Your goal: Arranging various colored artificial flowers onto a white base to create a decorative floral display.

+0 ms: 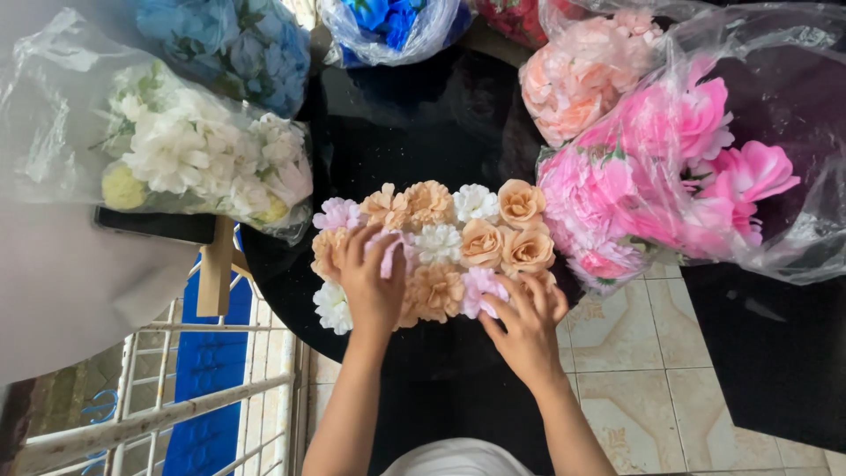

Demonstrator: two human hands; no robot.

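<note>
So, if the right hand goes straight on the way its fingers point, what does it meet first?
Probably the pale pink flower under the right hand's fingertips; they seem to touch it already, though depth is unclear.
</note>
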